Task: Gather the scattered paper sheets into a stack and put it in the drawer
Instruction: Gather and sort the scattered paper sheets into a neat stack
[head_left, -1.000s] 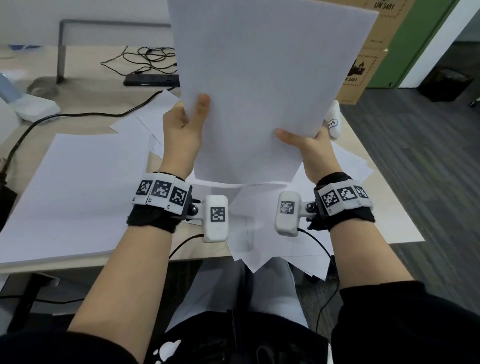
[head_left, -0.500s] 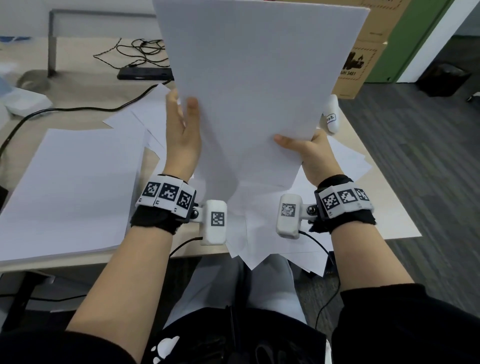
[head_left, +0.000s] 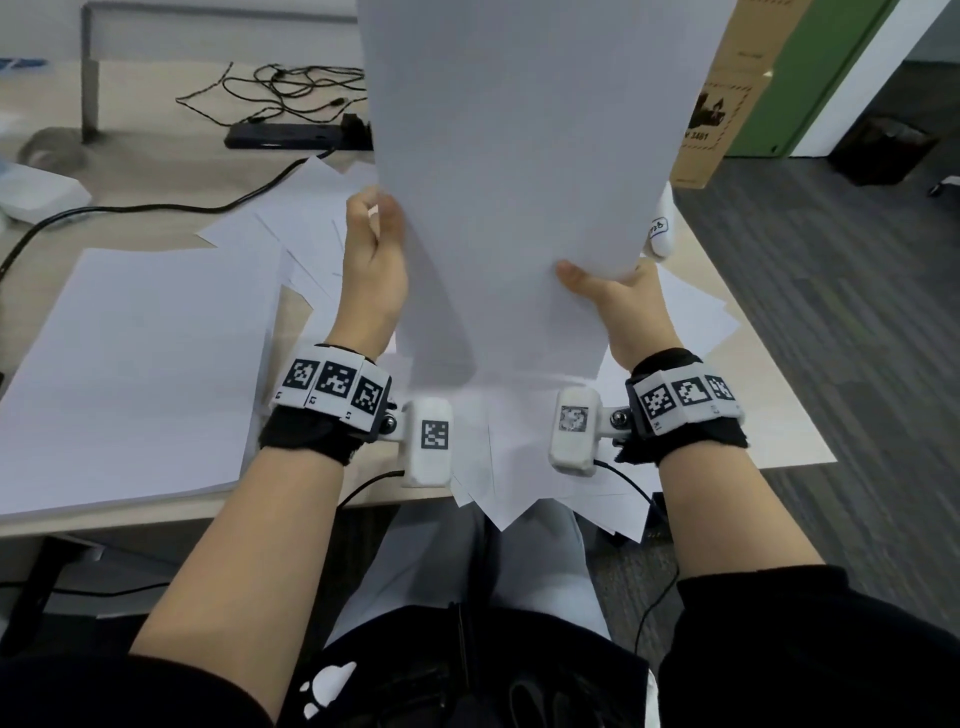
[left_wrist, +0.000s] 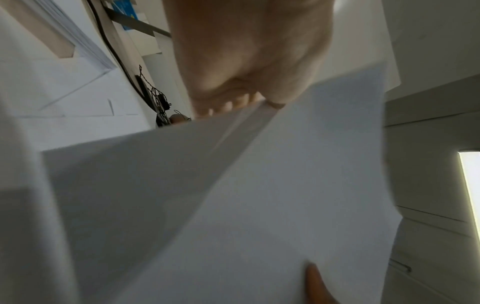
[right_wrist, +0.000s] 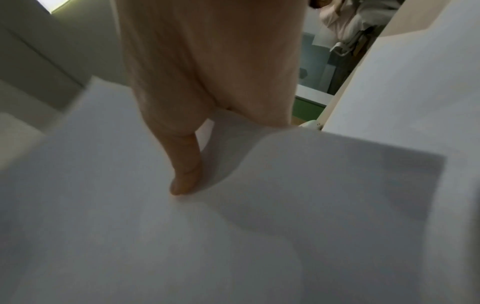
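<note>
Upright stack of white paper sheets (head_left: 519, 156) above pale wooden table (head_left: 753, 415), left hand (head_left: 371, 265) pinching its left edge, right hand (head_left: 621, 301) gripping its lower right edge, loose white sheets (head_left: 545, 488) scattered beneath

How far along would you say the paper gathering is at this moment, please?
Partly done. The left hand and right hand hold a raised bundle of sheets by its edges. Loose sheets are on the desk underneath. No drawer is in view, so stowing remains.

Paper sheets (head_left: 519, 156): plain white
Desk (head_left: 156, 218): pale wood
Wrist bands (head_left: 332, 387): black-and-white square codes over black cloth
Cables (head_left: 280, 93): black
Box (head_left: 727, 104): brown card
Floor (head_left: 831, 338): dark grey, striped
</note>
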